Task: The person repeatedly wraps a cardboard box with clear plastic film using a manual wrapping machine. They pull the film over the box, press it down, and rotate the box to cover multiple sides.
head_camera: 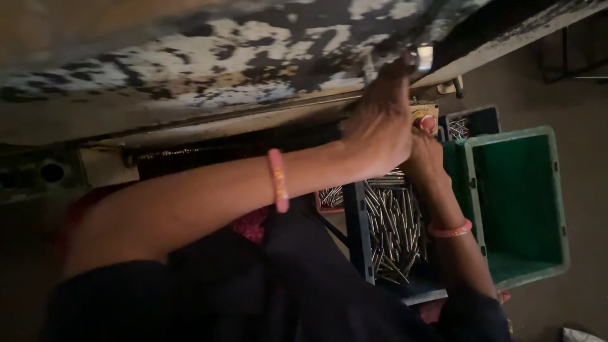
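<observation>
- Head view, upper part: a big machine bed with worn, flaking black-and-white paint (253, 44) runs across the top of the frame, its pale edge slanting down to the left.
- Head view, the left hand (380, 126): it reaches up to that edge, fingers pressed against a small shiny metal piece (424, 56) at the lip of the machine. The fingers look curled about it, but whether they truly clasp it cannot be told in this dim light. A pink bangle (278, 180) sits on that forearm.
- Head view, the right hand (425, 155): it lies just below the left one, half hidden behind it, close beside a round red push button on a yellow plate (427, 121). Its fingers are covered, so its grip cannot be told. An orange bangle (451, 230) circles that wrist.
- Head view, below the hands: a dark blue plastic crate (356, 234) holds a heap of thin silvery metal rods (392, 221); the right forearm passes over it.
- Head view, right side: a green plastic crate (516, 202) stands just beside the blue one, nothing visible inside it. A smaller dark blue bin (472, 123) with a few more rods sits behind it.
- Judgement: the work seems to be at the stage of setting a piece at the machine's edge. The next move would call for steady fingers there, kept clear of the button.
</observation>
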